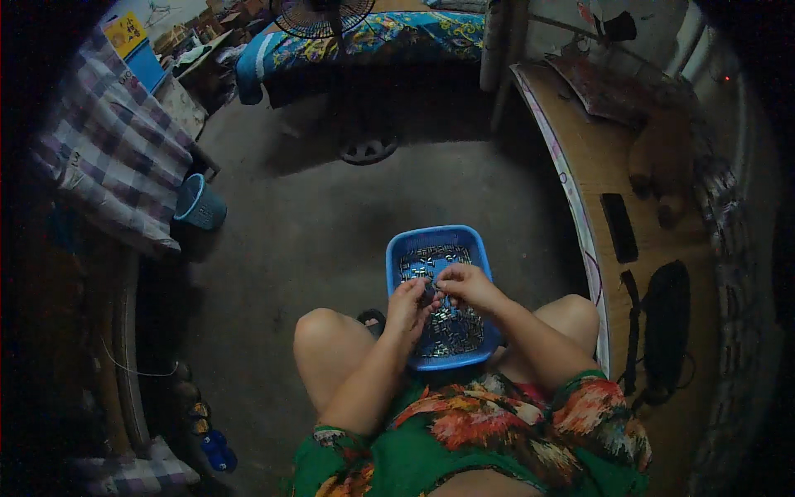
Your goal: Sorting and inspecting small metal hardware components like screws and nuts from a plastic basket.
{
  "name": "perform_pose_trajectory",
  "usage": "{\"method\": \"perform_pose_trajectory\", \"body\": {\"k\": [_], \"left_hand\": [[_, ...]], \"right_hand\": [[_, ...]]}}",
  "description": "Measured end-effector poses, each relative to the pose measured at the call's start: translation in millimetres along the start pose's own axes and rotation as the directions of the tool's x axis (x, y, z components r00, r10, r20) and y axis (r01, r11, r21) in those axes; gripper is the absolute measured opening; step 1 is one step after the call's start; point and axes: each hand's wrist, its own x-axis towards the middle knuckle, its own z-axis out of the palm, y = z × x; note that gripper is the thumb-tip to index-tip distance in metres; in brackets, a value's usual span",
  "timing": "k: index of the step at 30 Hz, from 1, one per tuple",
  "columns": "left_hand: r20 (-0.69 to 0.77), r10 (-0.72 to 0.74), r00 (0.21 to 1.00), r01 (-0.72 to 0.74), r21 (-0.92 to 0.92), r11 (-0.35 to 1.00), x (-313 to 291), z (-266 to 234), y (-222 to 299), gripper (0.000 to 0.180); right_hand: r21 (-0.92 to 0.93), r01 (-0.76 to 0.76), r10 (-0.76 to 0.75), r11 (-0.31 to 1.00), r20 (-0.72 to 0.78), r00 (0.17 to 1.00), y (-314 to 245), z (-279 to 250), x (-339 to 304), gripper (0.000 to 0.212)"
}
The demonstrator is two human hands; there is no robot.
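Note:
A blue plastic basket (451,364) stands between my knees, with many small, shiny metal pieces spread over its bottom. The loose metal pieces (454,333) look short and tube-like, some silvery and some brassy. Above the middle of the basket my two hands almost meet. My left hand (408,305) is closed, fingertips turned toward the right hand, around something small and dark that I cannot make out. Thumb and fingers of my right hand (465,287) are pinched together right beside it; whatever they hold is too small to name.
Along the right runs a wooden bench (654,224) bearing a dark flat object (619,228) and a black bag (667,319). A standing fan (368,151) is ahead, before a bed (397,37). At left are a waste basket (199,203) and a checked cloth (124,141).

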Motion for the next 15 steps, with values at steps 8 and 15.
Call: {"method": "perform_pose_trajectory", "body": {"k": [8, 15], "left_hand": [[0.054, 0.008, 0.998, -0.004, -0.078, 0.997, 1, 1, -1, 0.02], [0.182, 0.061, 0.981, -0.044, -0.096, 0.994, -7, 12, 13, 0.025]], "right_hand": [[0.099, 0.011, -0.009, 0.995, -0.027, 1.0, -4, -7, -4, 0.019], [0.133, 0.019, -0.015, 0.991, -0.027, 1.0, -15, -15, -5, 0.018]]}}
